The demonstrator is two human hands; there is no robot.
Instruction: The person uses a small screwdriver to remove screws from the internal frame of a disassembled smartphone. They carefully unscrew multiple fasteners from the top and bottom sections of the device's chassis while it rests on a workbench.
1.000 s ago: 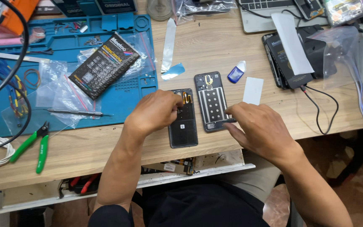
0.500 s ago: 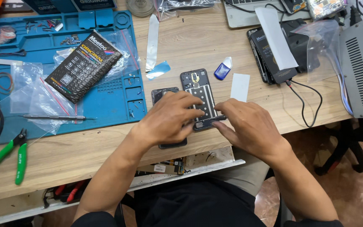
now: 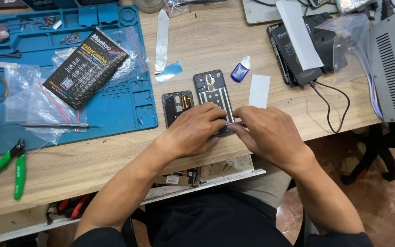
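Note:
Two dark opened phone parts lie side by side on the wooden bench: a black rear housing with an orange flex on the left, and a phone frame with a grey metal plate on the right. My left hand lies over the lower ends of both and presses on the frame's bottom. Fingers of my right hand meet the left hand's at the frame's lower right corner. What they pinch there is hidden. A white strip lies just right of the frame.
A blue repair mat covers the left, carrying a black packet, plastic bags and a thin screwdriver. Green pliers lie at front left. A small blue bottle, black boxes and a grey unit stand right.
The view shifted left and down. My left hand slid from the rear housing across onto the frame's lower end, and my right hand came up to meet it there.

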